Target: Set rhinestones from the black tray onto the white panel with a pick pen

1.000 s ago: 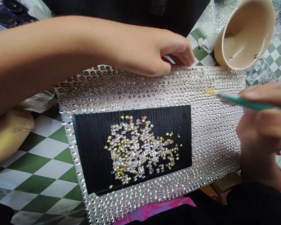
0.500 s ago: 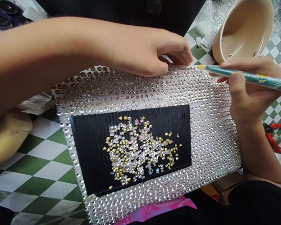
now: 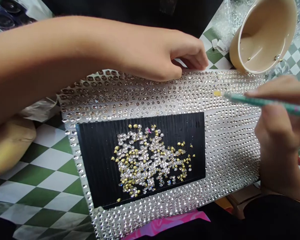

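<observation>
My left hand [image 3: 175, 55] rests on the far edge of a white panel [image 3: 230, 133] covered in rows of rhinestones. Its fingers are curled and press at that edge; whether something small is between them is hidden. Blurred by motion, my right hand [image 3: 281, 116] holds a teal pencil-like pen [image 3: 255, 100] with a yellow tip, which hovers over the panel's upper right part. On the panel lies a black ridged tray [image 3: 97, 160] bearing a spread of loose rhinestones [image 3: 145, 160], some clear side up and some gold side up.
A cream bowl [image 3: 267, 36] lies tilted at the upper right with a few stones inside. Behind my left hand is a large black object [image 3: 130, 11]. A green-and-white checkered cloth [image 3: 55, 180] lies underneath. Clear plastic wrap [image 3: 222, 25] sits near the bowl.
My right hand and the pen have moved down from the panel's far edge, and the tip is now over the rows. My left hand has kept its place on the edge.
</observation>
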Action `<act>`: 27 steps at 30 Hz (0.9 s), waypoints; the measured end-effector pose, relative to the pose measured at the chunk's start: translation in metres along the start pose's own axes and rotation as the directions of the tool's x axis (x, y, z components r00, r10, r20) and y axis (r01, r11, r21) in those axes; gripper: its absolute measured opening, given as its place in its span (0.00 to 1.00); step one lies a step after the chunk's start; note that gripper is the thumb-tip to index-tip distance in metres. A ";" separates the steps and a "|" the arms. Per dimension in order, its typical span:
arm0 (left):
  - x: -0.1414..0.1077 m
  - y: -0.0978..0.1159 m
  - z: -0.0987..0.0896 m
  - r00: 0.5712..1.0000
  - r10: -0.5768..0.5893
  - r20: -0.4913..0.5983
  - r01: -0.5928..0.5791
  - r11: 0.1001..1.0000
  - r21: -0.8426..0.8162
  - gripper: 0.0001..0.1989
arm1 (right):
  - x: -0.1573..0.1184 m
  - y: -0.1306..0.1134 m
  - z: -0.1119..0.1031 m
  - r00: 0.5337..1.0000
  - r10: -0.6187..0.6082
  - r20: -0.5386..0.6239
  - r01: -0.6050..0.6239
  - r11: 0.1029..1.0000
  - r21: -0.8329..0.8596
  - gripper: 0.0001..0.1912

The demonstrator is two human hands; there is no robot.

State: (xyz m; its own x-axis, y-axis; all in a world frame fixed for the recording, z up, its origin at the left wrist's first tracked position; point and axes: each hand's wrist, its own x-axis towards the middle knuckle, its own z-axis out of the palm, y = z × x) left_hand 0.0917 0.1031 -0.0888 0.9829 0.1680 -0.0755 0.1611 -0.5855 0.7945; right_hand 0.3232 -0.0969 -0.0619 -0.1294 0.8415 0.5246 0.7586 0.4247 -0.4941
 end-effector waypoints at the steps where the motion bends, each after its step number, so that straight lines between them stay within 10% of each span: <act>1: 0.000 0.000 0.000 1.000 0.003 -0.004 -0.003 1.000 0.002 0.40 | 0.000 -0.015 -0.007 0.986 0.073 0.152 -0.079 0.997 0.028 0.11; 4: 0.000 0.000 0.000 1.000 0.004 -0.006 -0.004 1.000 0.011 0.40 | 0.001 -0.051 -0.020 0.815 0.069 0.575 -0.210 0.961 0.182 0.11; 27: 0.003 0.001 0.000 1.000 -0.015 0.012 0.015 1.000 0.027 0.41 | -0.011 -0.038 0.003 0.887 -0.119 0.446 -0.042 0.941 0.335 0.12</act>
State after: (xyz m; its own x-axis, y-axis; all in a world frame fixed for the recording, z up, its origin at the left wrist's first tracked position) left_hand 0.0947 0.1034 -0.0883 0.9813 0.1672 -0.0953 0.1783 -0.6038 0.7770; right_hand 0.2939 -0.1215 -0.0506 -0.4900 0.8448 0.2152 0.5058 0.4766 -0.7190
